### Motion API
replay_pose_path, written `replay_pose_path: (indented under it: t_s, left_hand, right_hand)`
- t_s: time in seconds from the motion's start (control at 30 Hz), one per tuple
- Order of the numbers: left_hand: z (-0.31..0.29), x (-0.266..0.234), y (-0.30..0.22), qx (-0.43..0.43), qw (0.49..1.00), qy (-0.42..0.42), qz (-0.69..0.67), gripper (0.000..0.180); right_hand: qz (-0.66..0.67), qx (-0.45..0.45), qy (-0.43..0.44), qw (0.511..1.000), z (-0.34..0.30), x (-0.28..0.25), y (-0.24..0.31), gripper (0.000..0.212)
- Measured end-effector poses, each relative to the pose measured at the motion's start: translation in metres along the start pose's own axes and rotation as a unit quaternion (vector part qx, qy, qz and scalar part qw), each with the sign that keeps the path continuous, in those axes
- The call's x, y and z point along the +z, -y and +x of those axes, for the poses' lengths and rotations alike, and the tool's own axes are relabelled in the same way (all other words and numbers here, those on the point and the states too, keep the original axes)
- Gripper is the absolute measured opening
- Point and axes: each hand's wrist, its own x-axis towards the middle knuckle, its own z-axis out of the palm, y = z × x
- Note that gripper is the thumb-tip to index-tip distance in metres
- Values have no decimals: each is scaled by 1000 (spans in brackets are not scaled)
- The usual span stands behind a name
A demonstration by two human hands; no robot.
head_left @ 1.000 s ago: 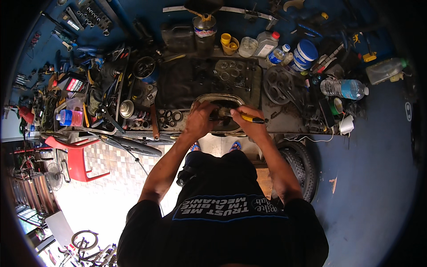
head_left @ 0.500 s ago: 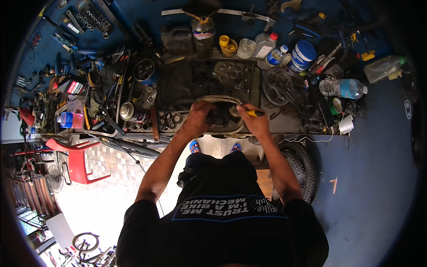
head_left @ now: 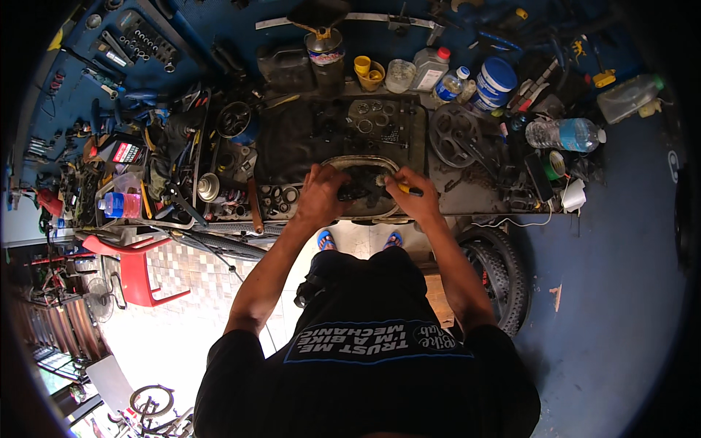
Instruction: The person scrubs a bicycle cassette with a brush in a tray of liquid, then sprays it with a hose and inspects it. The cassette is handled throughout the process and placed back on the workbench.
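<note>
Over a rounded basin (head_left: 355,160) with a pale, worn rim, both my hands work at the bench's front edge. My left hand (head_left: 321,194) is closed at the basin's left side, gripping a small black part (head_left: 353,193) whose exact kind is too dark to make out. From the right, my right hand (head_left: 413,196) is wrapped round a brush (head_left: 415,192) with a yellow and black handle. Its pale bristle end (head_left: 380,180) points left into the basin, near the black part. The inside of the basin is dark, and my fingers hide some of it.
Behind the basin lies a dark tray (head_left: 377,124) with rings and small parts. A chainring (head_left: 454,135) rests to the right, near a water bottle (head_left: 566,135). Left are a wooden-handled tool (head_left: 254,206) and a crowded tool tray (head_left: 169,219). Bike tires (head_left: 504,274) stand below right.
The brush handle has tilted lower at its right end, and my right hand has shifted with it. My left hand stays at the basin's left side. The whole view has moved slightly.
</note>
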Motion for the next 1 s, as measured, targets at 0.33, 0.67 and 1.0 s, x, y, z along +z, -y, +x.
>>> replay_pose_path:
  t_s: [0.33, 0.67, 1.0]
  left_hand:
    - [5, 1, 1, -23, 999, 12, -33, 50]
    - [7, 10, 0, -9, 1000, 0, -26, 48]
    - [8, 13, 1, -17, 1000, -5, -19, 48]
  right_hand:
    - [135, -100, 52, 984, 2, -4, 57, 21]
    - [139, -138, 36, 980, -1, 4, 69, 20]
    - [100, -152, 23, 983, 2, 1, 69, 25]
